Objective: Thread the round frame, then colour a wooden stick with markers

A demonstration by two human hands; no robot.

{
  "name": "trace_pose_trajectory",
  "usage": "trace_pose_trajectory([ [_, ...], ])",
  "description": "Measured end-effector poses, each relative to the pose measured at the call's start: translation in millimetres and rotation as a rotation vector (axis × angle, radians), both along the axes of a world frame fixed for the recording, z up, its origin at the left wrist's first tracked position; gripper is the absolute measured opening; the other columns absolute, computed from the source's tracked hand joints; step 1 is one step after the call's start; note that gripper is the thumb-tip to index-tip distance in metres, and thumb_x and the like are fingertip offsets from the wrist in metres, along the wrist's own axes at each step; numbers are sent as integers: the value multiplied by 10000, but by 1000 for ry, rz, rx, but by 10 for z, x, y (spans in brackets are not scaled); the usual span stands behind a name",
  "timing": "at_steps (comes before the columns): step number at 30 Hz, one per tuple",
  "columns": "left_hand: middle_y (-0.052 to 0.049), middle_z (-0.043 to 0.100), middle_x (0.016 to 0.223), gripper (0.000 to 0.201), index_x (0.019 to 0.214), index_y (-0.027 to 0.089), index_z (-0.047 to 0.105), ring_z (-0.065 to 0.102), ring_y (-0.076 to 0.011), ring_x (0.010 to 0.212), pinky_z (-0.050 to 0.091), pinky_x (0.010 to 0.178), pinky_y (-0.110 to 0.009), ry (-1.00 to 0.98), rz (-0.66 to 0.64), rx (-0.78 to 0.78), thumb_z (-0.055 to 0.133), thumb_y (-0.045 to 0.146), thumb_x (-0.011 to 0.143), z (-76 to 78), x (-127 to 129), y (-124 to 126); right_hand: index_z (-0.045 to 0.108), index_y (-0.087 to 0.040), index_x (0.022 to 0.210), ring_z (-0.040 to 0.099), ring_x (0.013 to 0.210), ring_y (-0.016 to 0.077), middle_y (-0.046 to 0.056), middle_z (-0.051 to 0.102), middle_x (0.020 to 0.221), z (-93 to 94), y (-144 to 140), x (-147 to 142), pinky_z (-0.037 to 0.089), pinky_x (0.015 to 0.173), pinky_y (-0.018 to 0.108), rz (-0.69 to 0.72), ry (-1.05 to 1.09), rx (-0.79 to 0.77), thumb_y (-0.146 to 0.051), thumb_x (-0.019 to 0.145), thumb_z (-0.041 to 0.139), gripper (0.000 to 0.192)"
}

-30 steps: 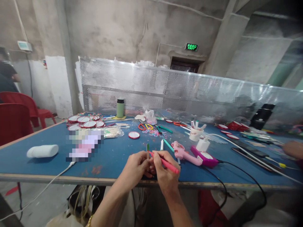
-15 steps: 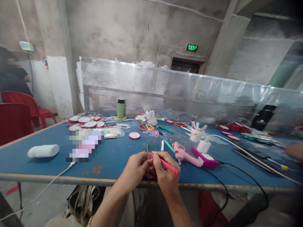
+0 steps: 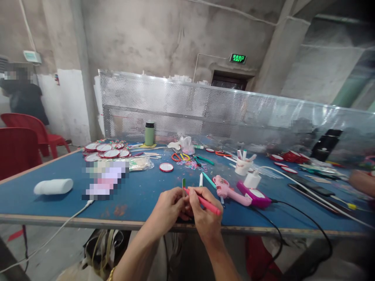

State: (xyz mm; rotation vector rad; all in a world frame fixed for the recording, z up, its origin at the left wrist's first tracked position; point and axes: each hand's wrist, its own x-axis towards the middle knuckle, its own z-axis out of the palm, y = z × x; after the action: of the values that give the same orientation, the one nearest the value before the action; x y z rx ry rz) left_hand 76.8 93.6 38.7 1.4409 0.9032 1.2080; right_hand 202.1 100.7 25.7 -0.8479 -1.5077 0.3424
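Held like a pen, a red marker (image 3: 210, 205) slants across my right hand (image 3: 205, 218), its tip toward my other hand. My left hand (image 3: 168, 207) is closed around a thin flat stick (image 3: 184, 183), whose green upper end sticks out above the fingers. Both hands meet at the table's front edge, and the lower part of the stick is hidden by the fingers. Just beyond my right hand lie a white marker (image 3: 201, 180) and a teal marker (image 3: 209, 180). A pink glue gun (image 3: 230, 192) rests right of them.
Round red-rimmed discs (image 3: 111, 153) pile up at the left; one disc (image 3: 166, 167) lies alone ahead. Pliers (image 3: 204, 160), a cup of markers (image 3: 242, 167), a purple device (image 3: 254, 196), a white bottle (image 3: 54, 187) and cables surround my hands. Another person's hand (image 3: 361, 182) is at far right.
My hands have hardly moved and hold the same marker and stick. A person in the left background has shifted right, and the hand at far right has moved slightly left.
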Motion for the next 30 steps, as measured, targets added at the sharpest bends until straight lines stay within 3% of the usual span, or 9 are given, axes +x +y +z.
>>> trace_pose_trajectory([
  [30, 7, 566, 670, 254, 761, 164, 578, 602, -141, 556, 563, 554, -282, 5, -9, 8, 588, 412, 814, -2, -9, -12, 670, -178, 783, 592, 495, 130, 8, 655, 633, 18, -27, -9, 520, 482, 224, -9, 60, -26, -358, 925, 578, 246],
])
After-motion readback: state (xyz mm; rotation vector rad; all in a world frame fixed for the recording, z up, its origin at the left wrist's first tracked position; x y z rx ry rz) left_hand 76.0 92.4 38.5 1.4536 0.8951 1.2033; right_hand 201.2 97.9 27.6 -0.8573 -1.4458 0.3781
